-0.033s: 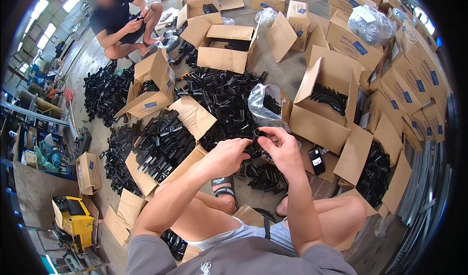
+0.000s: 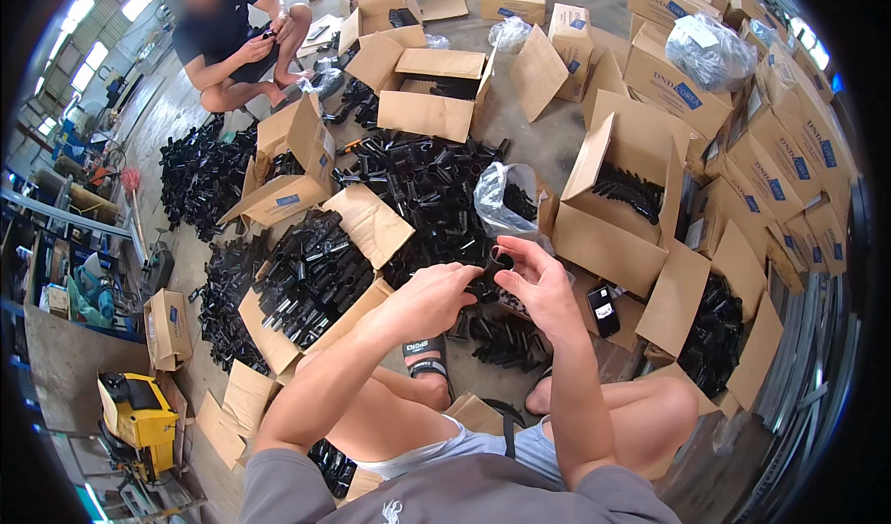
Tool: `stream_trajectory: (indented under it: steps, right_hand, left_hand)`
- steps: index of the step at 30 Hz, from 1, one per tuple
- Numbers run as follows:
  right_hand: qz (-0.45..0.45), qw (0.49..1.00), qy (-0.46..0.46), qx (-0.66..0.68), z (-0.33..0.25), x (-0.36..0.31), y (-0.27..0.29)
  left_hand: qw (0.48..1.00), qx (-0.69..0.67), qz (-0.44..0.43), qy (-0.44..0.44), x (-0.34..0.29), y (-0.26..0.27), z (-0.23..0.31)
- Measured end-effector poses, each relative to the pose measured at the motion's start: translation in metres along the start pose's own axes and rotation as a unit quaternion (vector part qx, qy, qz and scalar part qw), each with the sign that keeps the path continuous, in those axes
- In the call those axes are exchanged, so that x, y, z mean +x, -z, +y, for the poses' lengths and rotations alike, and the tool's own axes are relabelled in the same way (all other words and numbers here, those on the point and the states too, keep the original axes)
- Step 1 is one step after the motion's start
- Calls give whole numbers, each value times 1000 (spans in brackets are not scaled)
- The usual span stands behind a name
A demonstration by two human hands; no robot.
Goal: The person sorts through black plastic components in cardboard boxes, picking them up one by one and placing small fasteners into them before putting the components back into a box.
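Observation:
Between my hands, above the pile, is a small black curved piece [image 2: 493,270] with a ring-like opening; its exact kind cannot be told. My left hand [image 2: 436,294] grips its left side, fingertips closed against it. On the other side my right hand [image 2: 538,281] pinches it between thumb and fingers. Under and beyond them lies a heap of loose black parts [image 2: 422,185], glossy and tube-like. A clear plastic bag [image 2: 497,210] with black parts in it rests just past my right hand.
An open carton [image 2: 613,245] holding black parts stands at right, with a phone [image 2: 603,310] in front. Another open carton [image 2: 311,278] is heaped full at left. Stacked boxes [image 2: 780,153] line the right side. A co-worker [image 2: 227,41] squats at far left. A yellow machine [image 2: 139,422] stands near left.

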State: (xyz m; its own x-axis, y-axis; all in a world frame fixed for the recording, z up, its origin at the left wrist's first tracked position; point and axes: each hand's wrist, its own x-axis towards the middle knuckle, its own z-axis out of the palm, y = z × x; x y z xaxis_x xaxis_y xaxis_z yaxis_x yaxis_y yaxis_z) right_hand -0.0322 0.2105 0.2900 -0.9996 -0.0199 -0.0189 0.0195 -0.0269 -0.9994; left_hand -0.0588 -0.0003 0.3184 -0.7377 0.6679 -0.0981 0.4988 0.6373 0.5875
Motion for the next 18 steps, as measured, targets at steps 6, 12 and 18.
stream_trajectory:
  steps: [6, 12, 18]
  right_hand:
    - [-18, 996, -27, 87, 9, 6, -4]
    - [92, 961, -45, 257, 14, 12, -20]
    - [153, 932, -5, 330, -13, 13, -46]
  left_hand:
    - [998, -63, -6, -15, -3, 22, -5]
    - [867, -464, 116, 142, -2, 29, -3]
    - [683, -657, 223, 228, 6, 21, 14]
